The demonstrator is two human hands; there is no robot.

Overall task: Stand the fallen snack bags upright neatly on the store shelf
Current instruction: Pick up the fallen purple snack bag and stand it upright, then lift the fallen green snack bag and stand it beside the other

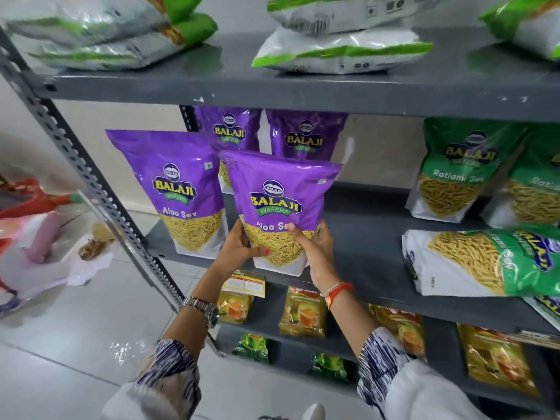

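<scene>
Both hands hold a purple Aloo Sev bag (pixel 278 195) upright at the front edge of the grey middle shelf (pixel 366 237). My left hand (pixel 242 250) grips its lower left side, and my right hand (pixel 315 253) grips its lower right side. Another purple bag (pixel 178 189) stands upright just to its left. Two more purple bags (pixel 233 128) stand behind at the back. A green Ratlami Sev bag (pixel 485 262) lies flat on its side at the right of the same shelf. Two green bags (pixel 460 168) stand behind it.
White and green bags (pixel 339 50) lie flat on the top shelf. Yellow packets (pixel 303 310) stand on the lower shelf. The perforated upright post (pixel 91 180) borders the shelf on the left. Plastic bags and clutter (pixel 36 237) lie on the tiled floor.
</scene>
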